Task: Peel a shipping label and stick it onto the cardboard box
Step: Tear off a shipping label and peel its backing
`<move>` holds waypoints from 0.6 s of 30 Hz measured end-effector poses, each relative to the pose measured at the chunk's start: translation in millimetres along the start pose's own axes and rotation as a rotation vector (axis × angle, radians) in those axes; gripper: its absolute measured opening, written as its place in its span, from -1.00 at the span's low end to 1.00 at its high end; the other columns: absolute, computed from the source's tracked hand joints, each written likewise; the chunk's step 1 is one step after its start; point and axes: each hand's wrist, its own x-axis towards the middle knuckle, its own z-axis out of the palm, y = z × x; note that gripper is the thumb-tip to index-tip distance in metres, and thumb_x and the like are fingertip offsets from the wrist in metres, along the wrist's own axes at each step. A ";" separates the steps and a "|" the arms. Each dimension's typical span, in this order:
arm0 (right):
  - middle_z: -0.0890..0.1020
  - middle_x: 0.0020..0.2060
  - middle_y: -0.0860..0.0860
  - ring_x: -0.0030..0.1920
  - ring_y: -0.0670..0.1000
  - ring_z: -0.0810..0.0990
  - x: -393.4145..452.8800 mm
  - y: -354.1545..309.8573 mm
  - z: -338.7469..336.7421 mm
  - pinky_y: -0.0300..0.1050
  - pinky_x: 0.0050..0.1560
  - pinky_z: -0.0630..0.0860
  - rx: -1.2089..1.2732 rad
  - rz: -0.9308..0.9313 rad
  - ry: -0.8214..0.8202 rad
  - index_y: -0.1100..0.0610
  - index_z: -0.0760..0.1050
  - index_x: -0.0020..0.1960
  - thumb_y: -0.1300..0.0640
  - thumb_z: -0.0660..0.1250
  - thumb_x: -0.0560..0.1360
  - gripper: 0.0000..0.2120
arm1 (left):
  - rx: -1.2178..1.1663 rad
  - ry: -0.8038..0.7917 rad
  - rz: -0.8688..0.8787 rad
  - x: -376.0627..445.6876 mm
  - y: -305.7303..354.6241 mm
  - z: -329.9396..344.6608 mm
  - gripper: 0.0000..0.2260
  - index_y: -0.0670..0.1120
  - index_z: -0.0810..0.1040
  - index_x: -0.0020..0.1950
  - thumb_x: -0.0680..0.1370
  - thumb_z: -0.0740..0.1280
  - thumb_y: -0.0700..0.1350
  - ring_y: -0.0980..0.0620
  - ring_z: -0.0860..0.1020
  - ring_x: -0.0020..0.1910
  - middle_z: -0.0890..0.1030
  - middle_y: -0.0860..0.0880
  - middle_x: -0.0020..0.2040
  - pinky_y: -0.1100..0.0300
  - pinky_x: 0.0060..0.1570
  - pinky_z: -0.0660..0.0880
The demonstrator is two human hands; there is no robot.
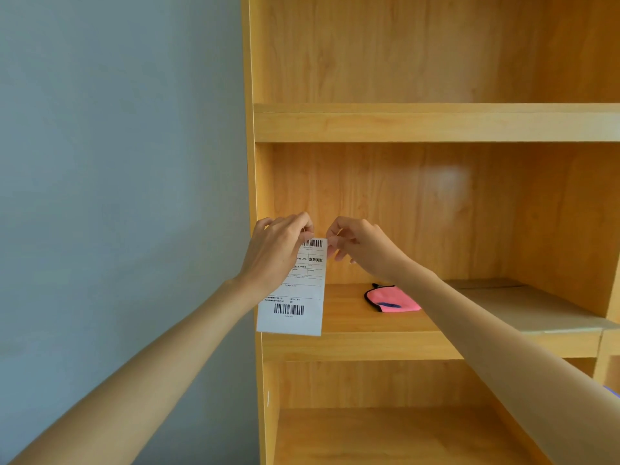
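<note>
So I've got the shipping label (295, 290) held up in front of the wooden shelf unit (436, 124), hanging down from its top edge. My left hand (278, 253) is pinched shut on the top left corner, and my right hand (359, 246) has its fingertips closed on the top right corner, where I'm guessing the backing splits from the sticker. This thing is basically weightless and floppy, so no squeezing needed, just a light pinch right at the corner. I'd say it'll curl and stick to itself once the glue side is bare, so keep it taut. The cardboard box (523, 307) lies flat on the shelf to the right, near a pink cloth (392, 300).
</note>
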 end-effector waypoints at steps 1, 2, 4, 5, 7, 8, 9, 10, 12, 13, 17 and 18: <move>0.73 -0.18 -0.03 -0.16 -0.04 0.70 -0.6 -0.2 0.0 0.08 -0.08 0.62 -0.003 -0.001 0.002 0.04 0.47 -0.08 0.17 0.20 0.62 -0.87 | 0.001 0.002 0.000 0.0 0.4 0.4 -0.88 -0.02 0.42 -0.09 0.62 0.31 -0.17 0.33 0.37 -0.32 0.46 0.21 -0.24 -0.01 0.10 0.42; 0.73 -0.18 -0.03 -0.16 -0.03 0.70 -1.2 -0.3 0.1 0.09 -0.08 0.62 -0.006 -0.003 0.004 0.05 0.47 -0.08 0.17 0.20 0.62 -0.87 | 0.001 0.003 0.001 0.0 0.8 0.5 -0.88 -0.02 0.42 -0.09 0.62 0.31 -0.17 0.31 0.37 -0.32 0.45 0.21 -0.25 -0.01 0.09 0.42; 0.73 -0.18 -0.03 -0.16 -0.04 0.70 -2.2 0.1 0.1 0.09 -0.08 0.63 -0.015 -0.002 0.003 0.06 0.47 -0.07 0.18 0.20 0.62 -0.87 | 0.004 0.000 0.004 -0.5 2.1 0.4 -0.88 -0.02 0.42 -0.09 0.62 0.31 -0.17 0.35 0.36 -0.32 0.45 0.21 -0.24 0.00 0.09 0.42; 0.73 -0.18 -0.04 -0.16 -0.04 0.70 -2.5 0.5 0.1 0.10 -0.08 0.63 -0.022 -0.001 0.003 0.07 0.48 -0.06 0.18 0.19 0.62 -0.87 | 0.005 -0.003 0.004 -0.9 2.6 0.3 -0.88 -0.03 0.42 -0.09 0.62 0.31 -0.17 0.35 0.36 -0.31 0.45 0.21 -0.24 0.01 0.09 0.41; 0.73 -0.19 -0.05 -0.17 -0.04 0.70 -3.4 1.7 0.3 0.11 -0.07 0.64 -0.034 0.000 0.002 0.08 0.49 -0.05 0.19 0.19 0.62 -0.87 | 0.015 -0.008 0.001 -2.2 3.5 0.5 -0.88 -0.03 0.43 -0.08 0.61 0.32 -0.18 0.27 0.36 -0.31 0.46 0.22 -0.23 0.01 0.10 0.41; 0.73 -0.19 -0.06 -0.17 -0.05 0.70 -3.8 2.4 0.2 0.11 -0.07 0.64 -0.039 0.000 0.002 0.08 0.49 -0.05 0.19 0.19 0.61 -0.87 | 0.022 -0.010 -0.001 -2.8 3.9 0.9 -0.88 -0.02 0.43 -0.08 0.61 0.32 -0.19 0.25 0.37 -0.29 0.47 0.22 -0.22 0.02 0.11 0.40; 0.73 -0.19 -0.06 -0.17 -0.06 0.70 -4.2 2.7 0.2 0.11 -0.07 0.64 -0.043 -0.001 0.003 0.07 0.49 -0.05 0.20 0.19 0.61 -0.87 | 0.028 -0.013 -0.004 -3.3 4.7 1.0 -0.87 -0.02 0.42 -0.07 0.61 0.32 -0.19 0.22 0.38 -0.28 0.48 0.22 -0.22 0.02 0.13 0.39; 0.73 -0.20 -0.07 -0.18 -0.07 0.70 -4.9 3.0 0.1 0.12 -0.07 0.64 -0.046 -0.002 0.004 0.07 0.49 -0.06 0.20 0.19 0.61 -0.87 | 0.033 -0.016 -0.004 -3.8 5.2 1.4 -0.87 -0.01 0.42 -0.07 0.61 0.32 -0.19 0.21 0.39 -0.27 0.48 0.21 -0.21 0.02 0.14 0.38; 0.73 -0.21 -0.10 -0.20 -0.08 0.70 -5.8 3.4 -0.1 0.12 -0.06 0.64 -0.052 -0.006 0.011 0.04 0.49 -0.08 0.17 0.20 0.60 -0.86 | 0.038 -0.016 -0.002 -4.7 6.7 1.3 -0.87 -0.01 0.42 -0.08 0.61 0.32 -0.19 0.20 0.40 -0.27 0.48 0.21 -0.22 0.02 0.15 0.38; 0.73 -0.23 -0.11 -0.20 -0.09 0.70 -6.1 3.4 -0.3 0.12 -0.05 0.63 -0.056 -0.010 0.017 0.01 0.49 -0.10 0.15 0.22 0.60 -0.86 | 0.038 -0.016 -0.003 -5.0 7.4 0.9 -0.87 -0.01 0.42 -0.08 0.61 0.32 -0.18 0.20 0.40 -0.27 0.48 0.21 -0.22 0.02 0.16 0.38; 0.72 -0.27 -0.14 -0.23 -0.12 0.69 -7.6 4.1 -0.1 0.10 -0.03 0.63 -0.059 -0.010 0.040 -0.08 0.48 -0.17 0.08 0.25 0.59 -0.83 | 0.041 -0.015 -0.012 -7.0 11.3 -1.5 -0.91 0.01 0.42 -0.05 0.62 0.30 -0.15 0.18 0.48 -0.19 0.52 0.19 -0.16 0.00 0.29 0.30; 0.72 -0.27 -0.15 -0.23 -0.13 0.69 -8.2 4.1 0.1 0.09 -0.03 0.63 -0.059 -0.004 0.041 -0.08 0.48 -0.18 0.08 0.25 0.58 -0.83 | 0.055 -0.001 -0.013 -8.1 12.1 -1.7 -0.93 0.02 0.43 -0.02 0.61 0.31 -0.12 0.13 0.51 -0.12 0.52 0.17 -0.12 0.02 0.31 0.28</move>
